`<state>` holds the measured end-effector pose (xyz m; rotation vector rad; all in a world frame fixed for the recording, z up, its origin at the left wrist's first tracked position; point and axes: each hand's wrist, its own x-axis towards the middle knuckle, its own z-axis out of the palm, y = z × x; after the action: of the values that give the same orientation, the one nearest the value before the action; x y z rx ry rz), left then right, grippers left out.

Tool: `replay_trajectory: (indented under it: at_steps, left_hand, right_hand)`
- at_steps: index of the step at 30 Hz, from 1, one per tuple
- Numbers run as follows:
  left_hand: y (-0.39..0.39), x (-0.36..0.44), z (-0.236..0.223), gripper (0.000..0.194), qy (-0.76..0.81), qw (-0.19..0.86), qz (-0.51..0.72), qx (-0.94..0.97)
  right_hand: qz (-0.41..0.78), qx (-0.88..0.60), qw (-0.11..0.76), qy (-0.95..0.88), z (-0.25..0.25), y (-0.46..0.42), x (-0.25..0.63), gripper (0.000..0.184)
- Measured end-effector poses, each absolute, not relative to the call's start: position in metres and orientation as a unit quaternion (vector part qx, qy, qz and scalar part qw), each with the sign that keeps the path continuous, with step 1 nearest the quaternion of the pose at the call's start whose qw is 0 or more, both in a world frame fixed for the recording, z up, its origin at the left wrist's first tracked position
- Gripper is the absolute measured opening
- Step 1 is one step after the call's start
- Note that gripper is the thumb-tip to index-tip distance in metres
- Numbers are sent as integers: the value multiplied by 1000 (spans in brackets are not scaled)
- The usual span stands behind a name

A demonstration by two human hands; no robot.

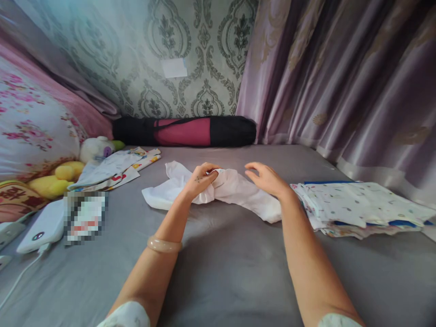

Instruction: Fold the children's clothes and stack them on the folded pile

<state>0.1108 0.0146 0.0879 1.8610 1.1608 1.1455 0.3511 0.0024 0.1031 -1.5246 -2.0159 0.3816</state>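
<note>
A crumpled white garment lies across the middle of the grey bed sheet, its ends spread out left and right. My left hand is closed on the cloth near its centre, thumb and fingers pinching a fold at the top edge. Just above the right part of the garment is my right hand, fingers apart and curved inward, with nothing in them. A pale bangle circles my left wrist.
Folded patterned clothes are stacked at right. More printed cloths, plush toys and a white power bank with a cable lie at left. A black and red long bag rests against the wall.
</note>
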Motion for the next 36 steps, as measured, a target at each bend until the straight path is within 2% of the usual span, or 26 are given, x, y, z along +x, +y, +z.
replay_trajectory:
  at_steps: [2, 4, 8, 12, 14, 16, 18, 20, 21, 26, 29, 33, 36]
  left_hand:
    - [10, 112, 90, 28, 430, 348, 427, 715]
    - [8, 113, 92, 29, 425, 353, 426, 716]
    - [8, 113, 93, 30, 434, 320, 446, 714]
    - [2, 113, 105, 26, 442, 247, 478, 717]
    - [-5, 113, 113, 23, 439, 274, 465, 718]
    - [-12, 111, 117, 28, 416, 366, 370, 745]
    - [-14, 110, 113, 31, 379, 453, 223, 775]
    - [-12, 110, 102, 27, 367, 469, 116, 795]
    - [-8, 110, 95, 23, 380, 445, 103, 804]
    - [8, 109, 72, 9, 517, 232, 238, 789]
    - [10, 110, 72, 11, 541, 194, 318, 754]
    - [10, 114, 74, 50, 501, 194, 406, 739]
    - [10, 120, 68, 62, 487, 191, 421, 741]
  right_hand:
    - [174, -502, 349, -772, 104, 2, 331, 40]
    - [212, -465, 358, -781, 102, 1, 315, 44]
    - [271, -433, 333, -793, 97, 1, 305, 33]
    - [233, -466, 396, -756, 94, 6, 309, 34]
    - [202, -491, 448, -720, 93, 10, 312, 34]
    - [186, -516, 493, -676, 93, 14, 315, 35]
    - [184, -536, 529, -632, 94, 17, 319, 38]
    - [182, -548, 559, -595, 97, 17, 324, 41]
    - [178, -552, 573, -579, 99, 17, 326, 43]
    - [189, -563, 609, -525, 113, 11, 336, 47]
    - [224, -555, 614, -515, 122, 4, 335, 46]
    - [266, -546, 617, -501, 133, -6, 326, 49]
    - [286, -526, 613, -515, 140, -14, 317, 53]
